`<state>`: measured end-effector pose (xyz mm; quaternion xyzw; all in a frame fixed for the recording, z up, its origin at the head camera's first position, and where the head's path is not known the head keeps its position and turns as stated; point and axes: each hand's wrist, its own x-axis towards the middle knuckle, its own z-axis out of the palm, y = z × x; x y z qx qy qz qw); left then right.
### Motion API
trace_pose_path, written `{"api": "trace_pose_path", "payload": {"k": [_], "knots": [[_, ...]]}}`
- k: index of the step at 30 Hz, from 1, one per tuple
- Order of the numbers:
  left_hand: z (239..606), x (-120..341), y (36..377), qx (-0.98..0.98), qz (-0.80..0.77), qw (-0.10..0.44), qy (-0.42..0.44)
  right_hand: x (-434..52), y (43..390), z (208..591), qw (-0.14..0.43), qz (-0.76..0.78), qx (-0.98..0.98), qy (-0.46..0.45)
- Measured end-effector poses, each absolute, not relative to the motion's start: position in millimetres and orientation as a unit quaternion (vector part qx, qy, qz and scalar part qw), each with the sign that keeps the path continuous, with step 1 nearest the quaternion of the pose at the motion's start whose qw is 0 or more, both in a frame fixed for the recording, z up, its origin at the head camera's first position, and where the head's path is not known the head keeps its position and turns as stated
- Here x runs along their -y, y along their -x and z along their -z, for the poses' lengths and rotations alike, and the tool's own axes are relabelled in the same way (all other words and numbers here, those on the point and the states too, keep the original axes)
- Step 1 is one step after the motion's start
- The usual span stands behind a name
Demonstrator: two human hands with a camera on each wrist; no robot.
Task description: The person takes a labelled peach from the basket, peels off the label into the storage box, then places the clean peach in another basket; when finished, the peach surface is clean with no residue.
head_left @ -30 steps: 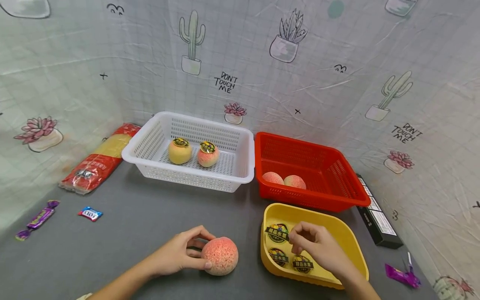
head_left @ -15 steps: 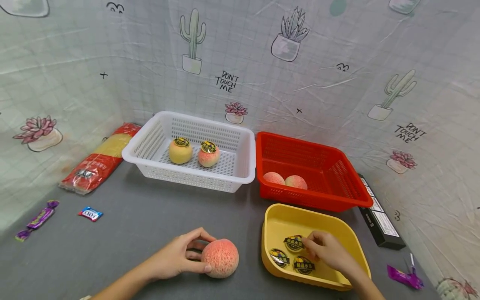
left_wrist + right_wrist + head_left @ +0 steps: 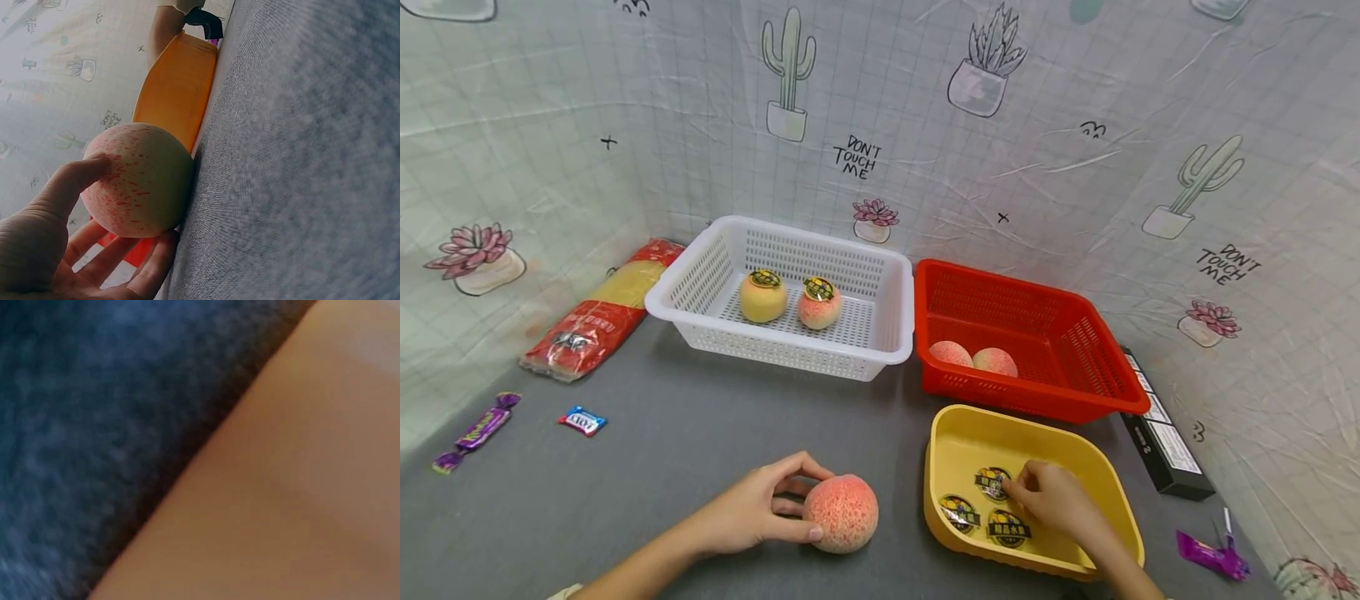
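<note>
My left hand (image 3: 760,510) grips a pink speckled peach (image 3: 841,514) on the grey table, thumb on its near side and fingers behind. The left wrist view shows the same peach (image 3: 140,181) between thumb and fingers, paler underneath. Inside the yellow tray (image 3: 1037,423), my right hand (image 3: 1054,496) pinches the right edge of a round black-and-gold fruit sticker (image 3: 992,482). Two similar stickers lie nearer the front: a left sticker (image 3: 959,513) and a right sticker (image 3: 1007,529). The right wrist view holds only blurred skin and dark fabric.
Behind stand a white basket (image 3: 782,357) with two stickered fruits and a red basket (image 3: 1037,397) with two peaches. A black box (image 3: 1168,458) lies right, near a purple wrapper (image 3: 1210,554). Leftward are a red-yellow packet (image 3: 602,312), a purple candy (image 3: 478,429) and a small candy (image 3: 582,421).
My right hand has come down to the upper sticker in the yellow tray, and that sticker has shifted right and slightly nearer. The left hand stays on the peach.
</note>
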<state>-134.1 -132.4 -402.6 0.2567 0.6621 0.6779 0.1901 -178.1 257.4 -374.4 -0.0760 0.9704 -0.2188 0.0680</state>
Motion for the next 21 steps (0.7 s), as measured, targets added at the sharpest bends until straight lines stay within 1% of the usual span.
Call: {"api": "trace_pose_path", "payload": {"k": [5, 9, 12, 14, 17, 19, 21], "knots": [[402, 133, 134, -0.664, -0.674, 0.190, -0.260, -254, 179, 377, 0.041, 0.172, -0.981, 0.078], [402, 132, 134, -0.669, -0.670, 0.187, -0.262, -248, 178, 374, 0.025, 0.192, -0.979, 0.060], [402, 132, 135, -0.677, -0.662, 0.182, -0.263, -236, 175, 367, -0.010, 0.232, -0.971, 0.060], [402, 132, 135, -0.686, -0.654, 0.173, -0.268, -223, 172, 363, -0.049, 0.270, -0.958, 0.085], [403, 133, 137, -0.703, -0.635, 0.156, -0.279, -201, 168, 358, -0.109, 0.328, -0.926, 0.152], [403, 133, 137, -0.717, -0.618, 0.144, -0.288, -186, 165, 356, -0.126, 0.359, -0.904, 0.192], [401, 135, 137, -0.729, -0.601, 0.140, -0.294, -171, 162, 354, -0.121, 0.381, -0.889, 0.222]]}}
